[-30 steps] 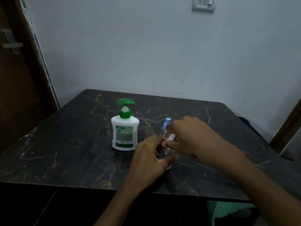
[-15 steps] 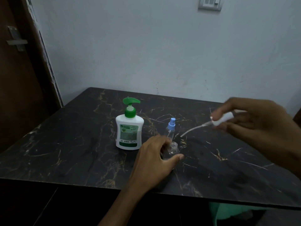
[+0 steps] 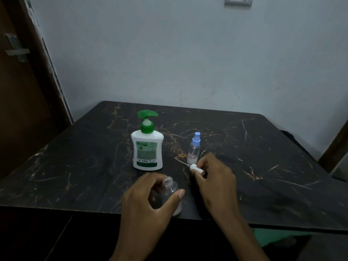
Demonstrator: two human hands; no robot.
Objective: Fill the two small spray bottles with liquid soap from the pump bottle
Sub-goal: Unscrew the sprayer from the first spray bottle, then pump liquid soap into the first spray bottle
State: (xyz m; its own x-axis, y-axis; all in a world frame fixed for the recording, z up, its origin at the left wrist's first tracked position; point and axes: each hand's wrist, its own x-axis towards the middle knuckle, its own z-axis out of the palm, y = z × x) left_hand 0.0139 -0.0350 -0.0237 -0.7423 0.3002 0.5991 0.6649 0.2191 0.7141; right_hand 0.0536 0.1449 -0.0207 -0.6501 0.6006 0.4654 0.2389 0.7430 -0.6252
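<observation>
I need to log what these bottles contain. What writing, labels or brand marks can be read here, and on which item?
Pump bottle: green and white label with a logo and printed text, too small and blurred to read.
Blue-capped spray bottle: small white sticker edged in red, handwritten marks, not legible.
Open spray bottle held by the left hand: no text visible.

You have one view only, from the camera on your head, so nothing is shared with a second view. It looks forward and down across the dark marble-pattern table (image 3: 263, 147) toward the pale wall (image 3: 188, 53) at 12 o'clock. Your two forearms enter from 6 o'clock, close under the lens. A door (image 3: 17, 91) stands at 9 o'clock, a wall switch plate (image 3: 238, 0) at 12 o'clock, cut by the frame's top edge.
</observation>
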